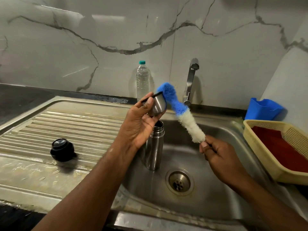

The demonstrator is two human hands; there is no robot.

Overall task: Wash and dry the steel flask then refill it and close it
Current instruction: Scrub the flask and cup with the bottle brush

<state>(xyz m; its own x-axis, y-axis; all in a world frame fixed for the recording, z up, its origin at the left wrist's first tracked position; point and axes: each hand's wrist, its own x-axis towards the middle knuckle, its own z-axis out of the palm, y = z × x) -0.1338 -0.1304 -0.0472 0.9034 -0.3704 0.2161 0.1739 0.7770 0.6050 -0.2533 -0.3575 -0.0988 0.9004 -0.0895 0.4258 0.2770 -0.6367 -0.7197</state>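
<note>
The steel flask (154,147) is stood upright and uncapped in the sink (216,130), at frame centre, directly below the left hand (141,124). A small steel cup (158,105) is gripped between the thumb and curled fingers of that hand. The blue end of a bottle brush (180,110) is bent into the cup's mouth; its handle is pinched by the right hand (218,154), lower right of the flask. A black stopper (62,150) is placed on the draining board at left.

Left hand (141,124) is raised palm-up with fingers curled; right hand (218,154) is held lower, fingers pinched closed.
</note>
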